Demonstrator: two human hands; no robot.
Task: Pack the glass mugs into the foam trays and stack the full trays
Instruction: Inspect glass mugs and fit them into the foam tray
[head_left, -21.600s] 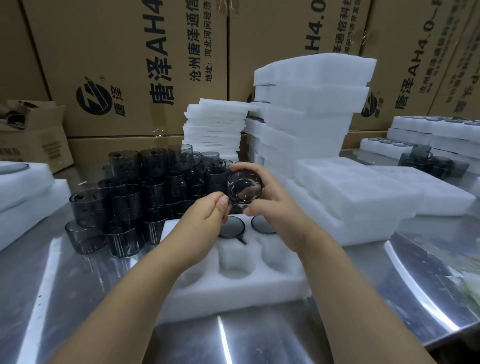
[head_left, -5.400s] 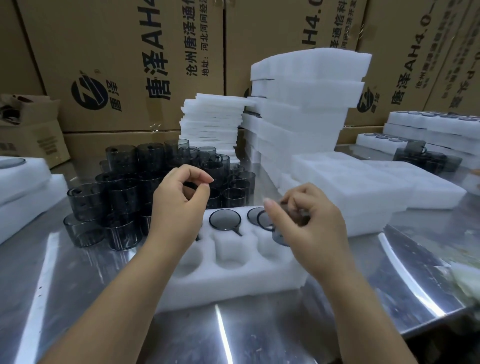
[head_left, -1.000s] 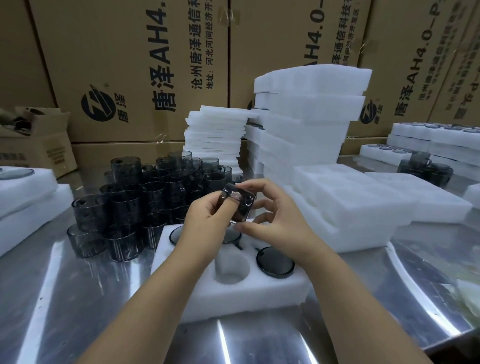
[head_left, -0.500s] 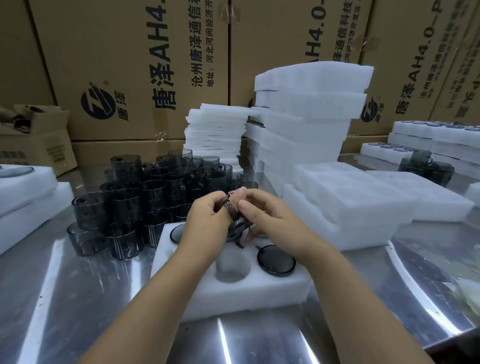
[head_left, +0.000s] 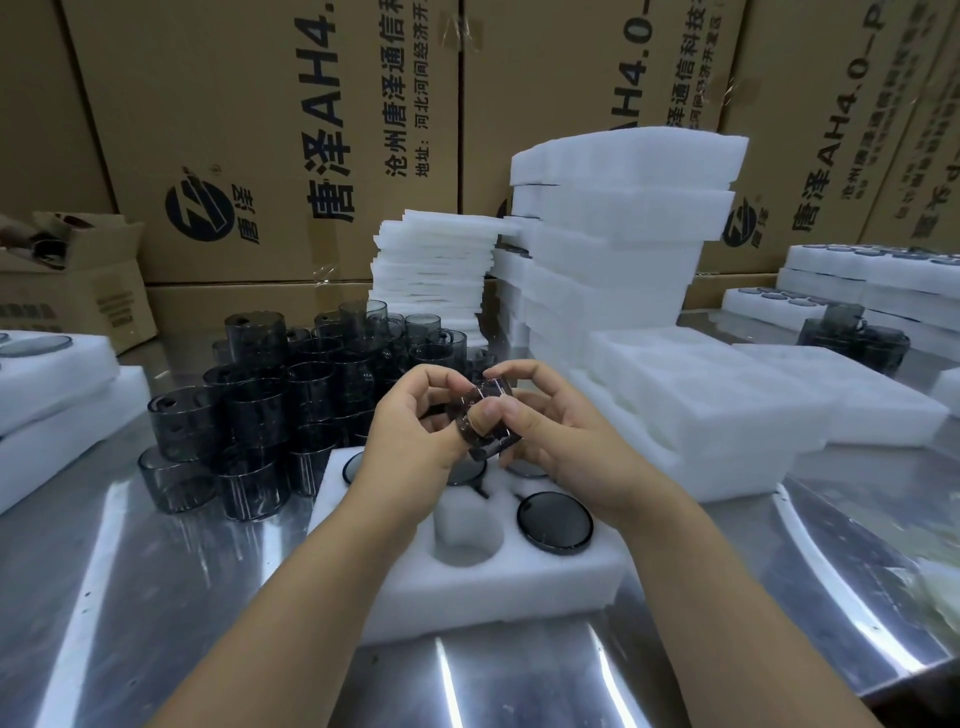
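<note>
Both hands hold one smoky grey glass mug (head_left: 485, 423) above the white foam tray (head_left: 519, 577) at the table's middle. My left hand (head_left: 415, 441) grips it from the left, thumb against the glass. My right hand (head_left: 561, 441) pinches its top and right side. In the tray, a mug (head_left: 555, 521) fills the front right pocket, and others sit in the back row, partly hidden by my hands. The front middle pocket (head_left: 467, 535) is bare foam. A crowd of loose mugs (head_left: 270, 405) stands stacked to the left.
Foam trays (head_left: 623, 249) pile high behind, thin foam sheets (head_left: 431, 270) beside them, low trays (head_left: 727, 410) to the right. Filled trays (head_left: 872, 280) and a few mugs (head_left: 852, 338) stand far right, foam trays (head_left: 52, 395) far left. Cardboard boxes (head_left: 291, 130) wall the back.
Over the last second my hands turned the mug and lowered it slightly over the tray. Since 5 seconds ago another mug went into the front right pocket.
</note>
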